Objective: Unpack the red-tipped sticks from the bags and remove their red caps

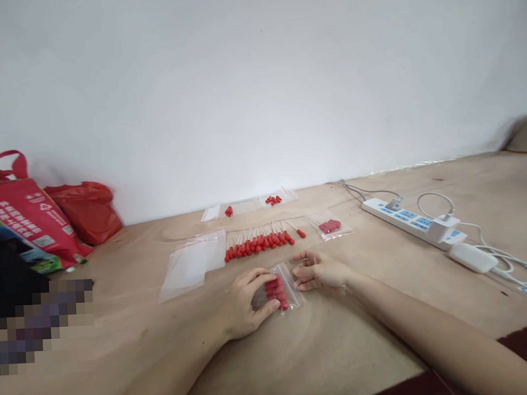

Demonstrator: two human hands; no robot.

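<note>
In the head view, a small clear zip bag (295, 299) with several red-tipped pieces inside lies on the table in front of me. My left hand (253, 297) rests over its left part, fingers and thumb closed around the bag. At the bag's right edge, by the zip strip, the curled fingers of my right hand (317, 272) pinch the plastic. Just beyond my hands runs a row of white sticks with red tips (261, 241), tips facing me. Flat unfilled zip bags (192, 262) lie to the left of the row.
A filled zip bag (330, 225) lies right of the row. Near the wall are small bags with red pieces (273, 200). A white power strip (406, 217) with plugs and cables is on the right. A red shopping bag (37, 216) and red plastic bag (92, 211) stand left.
</note>
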